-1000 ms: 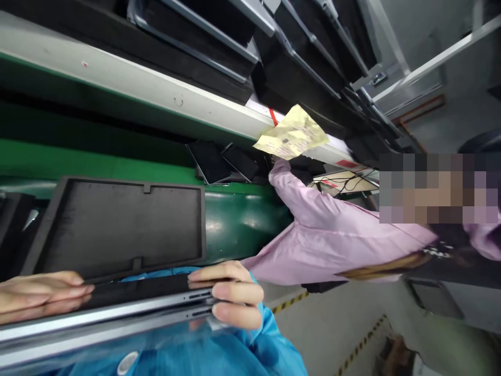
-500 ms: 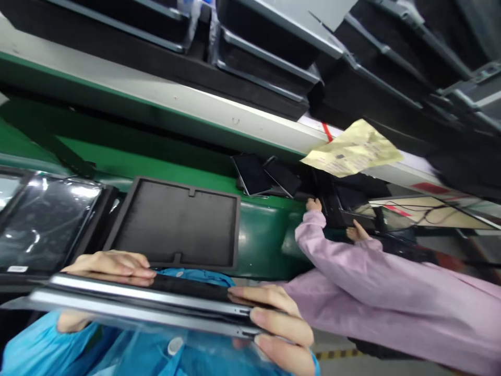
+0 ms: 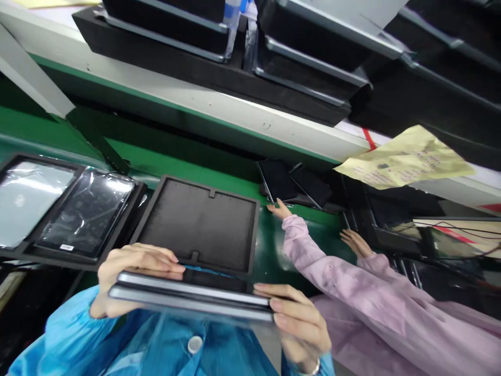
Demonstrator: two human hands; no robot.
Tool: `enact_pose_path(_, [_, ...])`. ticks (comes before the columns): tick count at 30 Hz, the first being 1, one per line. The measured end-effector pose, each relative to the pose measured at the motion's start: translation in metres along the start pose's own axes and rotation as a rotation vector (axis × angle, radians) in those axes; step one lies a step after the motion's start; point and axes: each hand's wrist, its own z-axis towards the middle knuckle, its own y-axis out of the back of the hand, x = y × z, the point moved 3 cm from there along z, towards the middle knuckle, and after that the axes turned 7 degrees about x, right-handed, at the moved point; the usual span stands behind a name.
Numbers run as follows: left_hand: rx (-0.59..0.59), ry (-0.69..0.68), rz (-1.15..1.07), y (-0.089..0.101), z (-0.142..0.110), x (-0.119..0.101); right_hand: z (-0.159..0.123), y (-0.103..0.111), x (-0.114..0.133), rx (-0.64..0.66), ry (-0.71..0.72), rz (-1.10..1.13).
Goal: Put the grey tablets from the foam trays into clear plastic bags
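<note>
Firmly gripped at each end by left hand [image 3: 131,279] and right hand [image 3: 301,326]: slim, flat, grey metal laptop [image 3: 191,297], held level just before empty black foam tray [image 3: 201,224]. Left of tray, glossy film-wrapped slabs [image 3: 84,211]. Right of tray, pink sleeve [image 3: 336,284].

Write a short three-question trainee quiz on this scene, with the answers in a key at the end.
1. True or false: the left hand and right hand both grip the closed laptop.
2. What lies on the green conveyor just beyond the laptop?
A. an empty black foam tray
B. a red toolbox
C. a stack of white cups
3. What colour is the sleeve of the co-worker reaching in from the right?

Key
1. True: one hand at each end.
2. A
3. Pale pink.
</note>
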Motion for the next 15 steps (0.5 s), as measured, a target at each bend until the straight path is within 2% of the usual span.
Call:
enact_pose_path(2, [0.059, -0.001, 0.043, 0.001, 0.008, -0.011, -0.002, 0.001, -0.011, -0.06, -0.085, 0.044])
enact_pose_path(4, [0.101, -0.014, 0.173, -0.001, 0.015, -0.024, -0.001, -0.001, -0.02, -0.031, -0.187, 0.048])
enact_pose_path(7, [0.227, -0.13, 0.536, -0.016, 0.031, -0.044, 0.007, -0.021, -0.027, 0.188, -0.308, 0.02])
enact_pose_path(9, [0.337, -0.243, 0.707, -0.033, 0.042, -0.053, 0.013, -0.043, -0.027, 0.273, -0.305, 0.054])
enact_pose_path(10, [0.378, -0.28, 0.756, -0.04, 0.046, -0.055, 0.015, -0.052, -0.028, 0.219, -0.304, 0.079])
enact_pose_path(12, [0.418, -0.263, 0.822, -0.047, 0.049, -0.054, 0.016, -0.069, -0.03, 0.087, -0.294, 0.144])
enact_pose_path(14, [0.414, -0.149, 0.837, -0.041, 0.042, -0.05, 0.011, -0.08, -0.032, -0.008, -0.271, 0.191])
enact_pose_path(15, [0.361, -0.046, 0.768, -0.033, 0.036, -0.048, 0.007, -0.082, -0.033, -0.036, -0.266, 0.208])
